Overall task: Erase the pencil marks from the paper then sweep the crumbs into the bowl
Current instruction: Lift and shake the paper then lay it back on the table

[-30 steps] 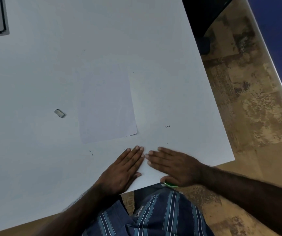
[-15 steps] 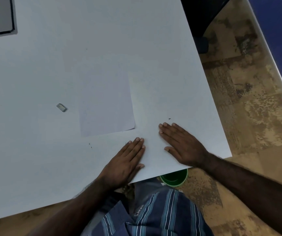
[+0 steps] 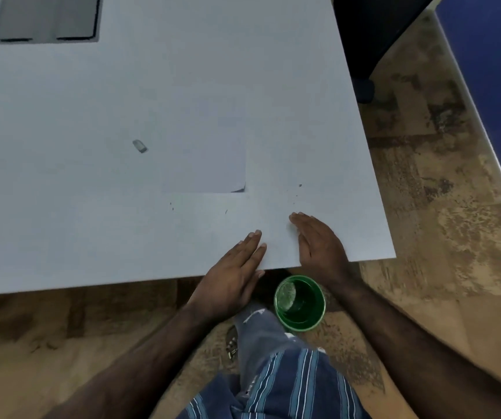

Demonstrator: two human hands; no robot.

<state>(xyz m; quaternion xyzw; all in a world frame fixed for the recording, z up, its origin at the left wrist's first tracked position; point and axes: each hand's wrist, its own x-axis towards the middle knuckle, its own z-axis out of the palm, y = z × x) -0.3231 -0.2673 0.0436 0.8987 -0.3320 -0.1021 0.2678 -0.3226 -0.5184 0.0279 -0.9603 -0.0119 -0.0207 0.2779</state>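
Observation:
A white sheet of paper lies flat on the white table, its near right corner slightly curled. Dark eraser crumbs are scattered on the table just beyond my right hand, with a few more crumbs to the left. My left hand lies flat with straight fingers at the table's near edge. My right hand stands on its side, fingers straight, close to the edge. A green bowl sits below the table edge between my hands, on my lap. A small grey eraser rests left of the paper.
A grey recessed panel is set in the table at the far left. A dark chair base stands beyond the table's right edge. Patterned brown floor and a blue wall are to the right.
My right hand has drawn back from beside the crumbs toward the table's near edge and turned onto its side. The view has tilted, and the green bowl now shows fully below the edge.

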